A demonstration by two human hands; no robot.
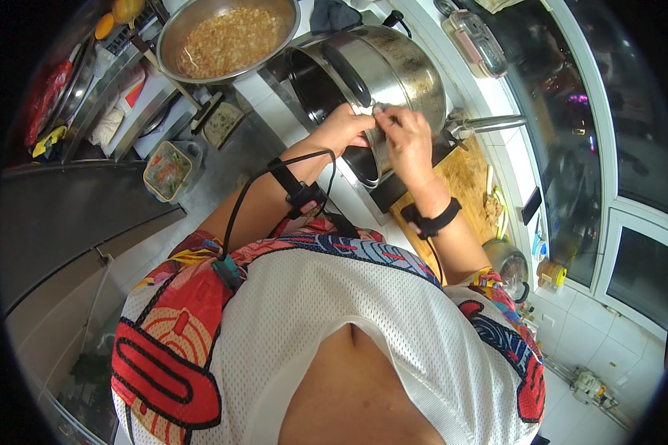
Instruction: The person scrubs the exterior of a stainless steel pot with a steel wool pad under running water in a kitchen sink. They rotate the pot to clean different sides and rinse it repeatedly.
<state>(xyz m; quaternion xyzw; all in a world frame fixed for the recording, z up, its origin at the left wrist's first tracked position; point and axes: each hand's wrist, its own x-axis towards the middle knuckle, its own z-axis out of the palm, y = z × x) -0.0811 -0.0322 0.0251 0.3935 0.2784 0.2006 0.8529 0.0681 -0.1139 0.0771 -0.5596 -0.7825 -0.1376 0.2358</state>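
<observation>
A large stainless-steel pot [406,72] with a black side handle [346,75] lies tipped on its side in front of me, its dark opening facing left. My left hand [345,129] grips the near part of its rim, fingers partly inside the opening. On the outer wall, just below the handle's near end, the pinched fingertips of my right hand [403,136] touch the steel. Whether a small thing is between those fingertips, I cannot tell. Both wrists wear black straps with cables.
A steel basin [170,61] of diced food stands at the upper left. To the right are a wooden cutting board [451,181] with ginger and green stalks, a faucet [492,123], and a lidded glass container [479,47] on the window ledge. A food-filled plastic container [168,171] stands lower left.
</observation>
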